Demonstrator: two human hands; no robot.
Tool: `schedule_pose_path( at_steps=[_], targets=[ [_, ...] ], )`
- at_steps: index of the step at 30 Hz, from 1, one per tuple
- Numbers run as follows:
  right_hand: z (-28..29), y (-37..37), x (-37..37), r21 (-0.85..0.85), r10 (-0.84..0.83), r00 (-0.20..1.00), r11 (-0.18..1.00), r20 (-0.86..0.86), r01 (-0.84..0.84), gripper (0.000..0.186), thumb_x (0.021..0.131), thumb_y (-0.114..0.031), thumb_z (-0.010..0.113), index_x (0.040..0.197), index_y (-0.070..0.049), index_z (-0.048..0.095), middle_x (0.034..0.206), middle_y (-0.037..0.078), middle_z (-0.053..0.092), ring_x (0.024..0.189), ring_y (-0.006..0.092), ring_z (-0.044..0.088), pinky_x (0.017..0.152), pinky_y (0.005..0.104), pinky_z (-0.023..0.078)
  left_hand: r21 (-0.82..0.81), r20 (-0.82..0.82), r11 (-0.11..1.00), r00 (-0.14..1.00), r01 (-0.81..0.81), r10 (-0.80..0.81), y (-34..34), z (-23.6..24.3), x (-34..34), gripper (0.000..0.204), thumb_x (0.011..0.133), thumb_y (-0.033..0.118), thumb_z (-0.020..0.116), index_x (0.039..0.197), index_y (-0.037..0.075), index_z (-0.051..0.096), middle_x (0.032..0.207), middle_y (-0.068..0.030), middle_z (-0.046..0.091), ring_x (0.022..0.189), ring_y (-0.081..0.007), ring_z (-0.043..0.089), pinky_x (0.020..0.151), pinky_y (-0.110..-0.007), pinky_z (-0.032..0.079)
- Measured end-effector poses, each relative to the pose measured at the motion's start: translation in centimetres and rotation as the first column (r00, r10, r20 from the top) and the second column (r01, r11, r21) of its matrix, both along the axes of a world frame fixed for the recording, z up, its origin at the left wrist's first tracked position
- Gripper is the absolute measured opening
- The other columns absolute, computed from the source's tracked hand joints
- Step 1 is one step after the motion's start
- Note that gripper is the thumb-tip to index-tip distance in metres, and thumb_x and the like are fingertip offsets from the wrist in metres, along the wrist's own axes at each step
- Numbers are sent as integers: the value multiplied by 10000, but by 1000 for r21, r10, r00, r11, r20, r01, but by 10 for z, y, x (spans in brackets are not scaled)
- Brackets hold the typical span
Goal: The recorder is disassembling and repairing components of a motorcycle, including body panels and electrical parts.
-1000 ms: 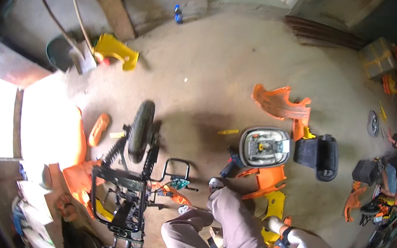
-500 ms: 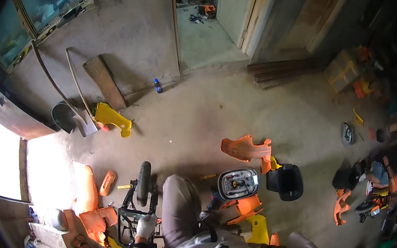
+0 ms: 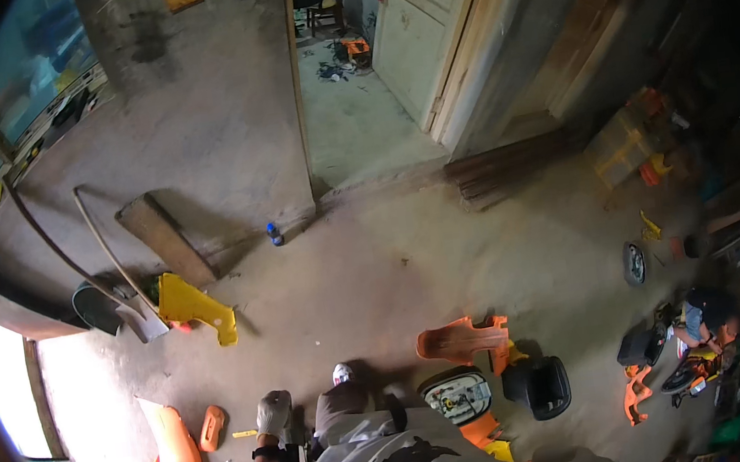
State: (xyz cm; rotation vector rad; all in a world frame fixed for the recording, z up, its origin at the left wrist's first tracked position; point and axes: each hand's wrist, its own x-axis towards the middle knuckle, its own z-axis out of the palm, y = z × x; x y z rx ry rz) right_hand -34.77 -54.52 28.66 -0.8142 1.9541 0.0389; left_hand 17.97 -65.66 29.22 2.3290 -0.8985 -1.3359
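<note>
Apparently with the gloved left hand at the black wheel, partly hidden just right of that hand and stretching lengthwise forward. Cannot tell whether touching or gripping. Closer with the left; cannot see the right hand.

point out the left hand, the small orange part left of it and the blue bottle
left hand (image 3: 272, 413), head view, gloved back of it
small orange part (image 3: 212, 428), head view, its middle
blue bottle (image 3: 275, 235), head view, its body
</note>
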Motion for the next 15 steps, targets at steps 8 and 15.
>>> schedule_pose_path(
  at_steps=[8,15],
  targets=[
    [15,-145,-17,5,-159,987,987,-28,159,291,872,-311,550,938,-105,745,948,166,731,872,397,691,805,492,536,82,-63,983,985,165,-160,-175,1,-3,376,877,398,648,1058,73,708,714,-120,715,575,-198,691,589,-340,559],
    [-45,-326,-93,234,63,998,971,-7,-59,288,868,-307,552,933,-105,746,947,166,731,867,403,690,809,497,534,59,207,931,908,361,-365,-368,-42,-26,460,861,425,658,1143,62,672,773,-145,726,692,-269,719,702,-397,574]
  ],
)
